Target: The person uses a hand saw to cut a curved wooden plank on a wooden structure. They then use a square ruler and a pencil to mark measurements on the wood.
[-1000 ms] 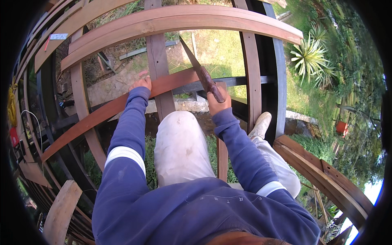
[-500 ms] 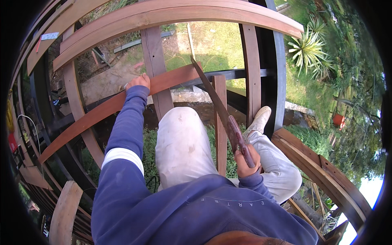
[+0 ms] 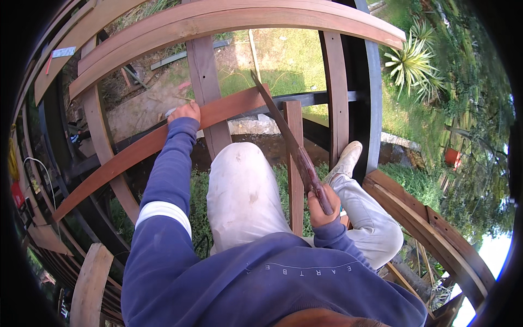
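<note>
A long reddish-brown board (image 3: pixel 131 150) runs slantwise in front of me across the dark wooden beams. My left hand (image 3: pixel 184 113) is closed over it, pressing it near the middle beam. Something small and pale shows beside the fingers, too little to name. In my right hand (image 3: pixel 325 206) is a handsaw (image 3: pixel 287 129), gripped by its dark red-brown handle. Its long, dark blade crosses the board's right end, with the tip reaching past the far edge. Whether the teeth have cut into the wood I cannot tell.
Beams (image 3: pixel 207 82) form an open frame above soil and grass. A thick plank (image 3: pixel 234 20) spans the far side, and a grooved post (image 3: pixel 294 169) stands beside the saw. My shoe (image 3: pixel 347 158) is near the right beam. A short plank (image 3: pixel 92 283) lies at lower left.
The saw and my right hand have shifted slightly away from me and to the left, so the tip extends farther beyond the board. My left hand stays on the board.
</note>
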The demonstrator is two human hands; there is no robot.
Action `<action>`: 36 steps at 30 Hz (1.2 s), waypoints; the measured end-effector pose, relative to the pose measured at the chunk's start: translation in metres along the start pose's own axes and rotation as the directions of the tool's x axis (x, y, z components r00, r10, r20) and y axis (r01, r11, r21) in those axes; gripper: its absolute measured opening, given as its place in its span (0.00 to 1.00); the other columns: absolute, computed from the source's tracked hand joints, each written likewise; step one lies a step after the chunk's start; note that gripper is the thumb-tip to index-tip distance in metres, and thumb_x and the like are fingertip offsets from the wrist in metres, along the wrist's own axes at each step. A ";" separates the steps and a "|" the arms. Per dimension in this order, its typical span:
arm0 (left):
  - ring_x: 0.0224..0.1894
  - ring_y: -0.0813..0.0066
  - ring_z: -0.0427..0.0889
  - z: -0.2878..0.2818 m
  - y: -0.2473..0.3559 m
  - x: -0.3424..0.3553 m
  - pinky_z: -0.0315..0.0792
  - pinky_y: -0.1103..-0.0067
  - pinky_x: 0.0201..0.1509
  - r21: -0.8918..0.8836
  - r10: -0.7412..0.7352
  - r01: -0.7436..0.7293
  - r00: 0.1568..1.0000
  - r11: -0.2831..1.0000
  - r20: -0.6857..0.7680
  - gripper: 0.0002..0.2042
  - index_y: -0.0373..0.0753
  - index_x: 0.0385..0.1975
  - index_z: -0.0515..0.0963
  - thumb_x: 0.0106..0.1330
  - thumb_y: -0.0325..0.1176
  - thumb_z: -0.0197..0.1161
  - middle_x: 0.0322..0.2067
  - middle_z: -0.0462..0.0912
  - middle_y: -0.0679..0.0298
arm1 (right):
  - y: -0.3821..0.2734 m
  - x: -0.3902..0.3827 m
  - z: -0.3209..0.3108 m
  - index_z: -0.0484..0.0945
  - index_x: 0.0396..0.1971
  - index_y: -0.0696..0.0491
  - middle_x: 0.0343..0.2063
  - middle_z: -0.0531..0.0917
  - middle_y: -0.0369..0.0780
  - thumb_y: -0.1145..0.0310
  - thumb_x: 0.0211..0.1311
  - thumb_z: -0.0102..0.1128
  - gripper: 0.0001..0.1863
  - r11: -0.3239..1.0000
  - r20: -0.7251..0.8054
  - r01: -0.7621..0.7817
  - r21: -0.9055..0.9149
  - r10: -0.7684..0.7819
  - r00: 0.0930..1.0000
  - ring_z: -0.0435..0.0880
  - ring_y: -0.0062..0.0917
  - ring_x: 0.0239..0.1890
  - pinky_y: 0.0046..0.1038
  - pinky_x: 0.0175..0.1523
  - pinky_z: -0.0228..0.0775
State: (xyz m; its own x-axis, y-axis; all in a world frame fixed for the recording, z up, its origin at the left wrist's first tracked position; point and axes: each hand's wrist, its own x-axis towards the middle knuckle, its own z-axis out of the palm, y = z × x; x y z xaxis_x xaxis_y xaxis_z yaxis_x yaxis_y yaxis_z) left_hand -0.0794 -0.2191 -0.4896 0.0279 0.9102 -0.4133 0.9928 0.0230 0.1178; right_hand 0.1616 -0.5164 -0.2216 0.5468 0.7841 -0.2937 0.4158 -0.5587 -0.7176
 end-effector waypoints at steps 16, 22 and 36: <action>0.39 0.42 0.85 0.001 0.003 0.006 0.77 0.56 0.50 -0.024 0.011 -0.011 1.000 1.000 -0.016 0.26 0.38 0.31 0.87 0.70 0.52 0.45 0.32 0.85 0.44 | 0.015 0.087 0.066 0.75 0.29 0.58 0.16 0.72 0.37 0.74 0.60 0.61 0.04 0.984 -0.043 0.059 0.169 -0.052 0.998 0.68 0.17 0.20 0.26 0.26 0.63; 0.40 0.42 0.85 0.001 0.001 0.010 0.76 0.56 0.50 -0.030 -0.012 0.011 1.000 0.999 -0.017 0.27 0.38 0.31 0.87 0.70 0.52 0.45 0.33 0.85 0.44 | 0.008 0.063 0.053 0.77 0.31 0.58 0.18 0.76 0.38 0.74 0.59 0.60 0.03 0.992 0.001 0.007 0.127 -0.007 1.000 0.74 0.19 0.21 0.27 0.29 0.68; 0.40 0.42 0.85 0.000 -0.003 0.005 0.77 0.56 0.50 -0.034 -0.014 0.013 1.000 0.999 -0.020 0.27 0.37 0.31 0.87 0.70 0.52 0.45 0.33 0.85 0.43 | 0.011 0.035 0.032 0.77 0.30 0.58 0.19 0.76 0.41 0.75 0.58 0.60 0.03 0.995 0.011 -0.033 0.098 0.032 0.999 0.76 0.25 0.21 0.30 0.32 0.69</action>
State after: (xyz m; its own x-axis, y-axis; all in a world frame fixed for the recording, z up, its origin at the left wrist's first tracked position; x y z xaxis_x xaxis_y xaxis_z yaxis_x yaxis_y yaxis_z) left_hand -0.0819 -0.2144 -0.4924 0.0117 0.9180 -0.3964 0.9885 0.0491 0.1429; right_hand 0.1624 -0.4865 -0.2596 0.5517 0.7686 -0.3239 0.3237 -0.5552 -0.7661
